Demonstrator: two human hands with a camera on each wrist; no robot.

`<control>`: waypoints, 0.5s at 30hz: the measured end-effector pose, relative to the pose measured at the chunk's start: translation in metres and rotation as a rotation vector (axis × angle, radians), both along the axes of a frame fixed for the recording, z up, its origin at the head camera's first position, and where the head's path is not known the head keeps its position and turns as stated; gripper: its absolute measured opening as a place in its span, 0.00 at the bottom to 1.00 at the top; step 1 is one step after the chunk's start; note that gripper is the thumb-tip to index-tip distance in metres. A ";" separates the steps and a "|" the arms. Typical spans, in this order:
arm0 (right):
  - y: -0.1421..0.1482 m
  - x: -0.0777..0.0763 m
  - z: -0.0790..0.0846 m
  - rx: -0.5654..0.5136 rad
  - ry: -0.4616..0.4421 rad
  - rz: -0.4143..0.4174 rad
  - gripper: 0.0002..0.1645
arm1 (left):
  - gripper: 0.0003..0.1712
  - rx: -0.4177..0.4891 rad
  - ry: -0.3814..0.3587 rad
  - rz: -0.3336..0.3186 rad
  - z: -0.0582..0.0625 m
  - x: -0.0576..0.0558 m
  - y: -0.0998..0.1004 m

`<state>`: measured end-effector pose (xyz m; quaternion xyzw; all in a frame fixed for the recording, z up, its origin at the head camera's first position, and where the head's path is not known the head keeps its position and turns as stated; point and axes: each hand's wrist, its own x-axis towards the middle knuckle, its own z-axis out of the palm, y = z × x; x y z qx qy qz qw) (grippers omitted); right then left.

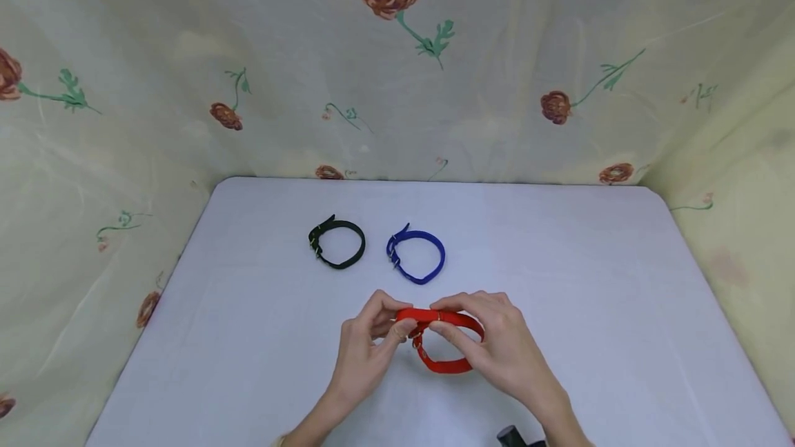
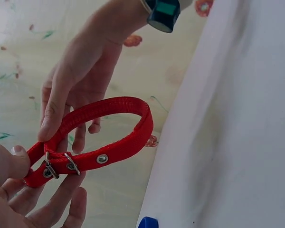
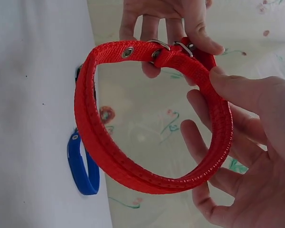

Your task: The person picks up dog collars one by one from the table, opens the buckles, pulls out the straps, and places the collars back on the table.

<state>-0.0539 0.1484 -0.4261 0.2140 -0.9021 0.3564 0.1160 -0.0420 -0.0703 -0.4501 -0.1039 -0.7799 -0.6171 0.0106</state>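
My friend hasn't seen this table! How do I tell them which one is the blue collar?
Start at the big pale table, then find the left hand and right hand pinching the red collar. Just past them lie two more collars; the blue collar is the one on the person's right. It's the only blue one: its neighbour, the dark collar, looks nearly black.

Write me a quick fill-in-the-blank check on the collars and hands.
The held collar, gripped by the left hand and the right hand, is coloured ____.
In the head view, the blue collar lies to the ____ of the dark collar.
Counting the held one, the head view shows ____ collars.
Missing words: red; right; three.
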 end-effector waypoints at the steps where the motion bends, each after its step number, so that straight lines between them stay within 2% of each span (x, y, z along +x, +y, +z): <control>1: 0.001 0.000 0.000 0.006 0.003 -0.010 0.16 | 0.11 0.012 -0.009 0.002 0.000 0.000 0.000; 4: 0.002 0.000 -0.001 0.007 0.007 -0.032 0.15 | 0.10 0.060 -0.036 0.017 0.001 0.000 -0.002; 7: 0.003 0.000 -0.002 0.001 0.020 -0.043 0.15 | 0.09 0.110 -0.076 0.007 0.001 0.000 -0.004; 11: 0.003 0.000 -0.003 -0.007 0.033 -0.039 0.16 | 0.09 0.131 -0.105 -0.031 0.002 0.000 -0.006; 15: 0.003 0.001 -0.003 -0.010 0.027 -0.038 0.15 | 0.10 0.148 -0.119 -0.041 0.002 0.001 -0.007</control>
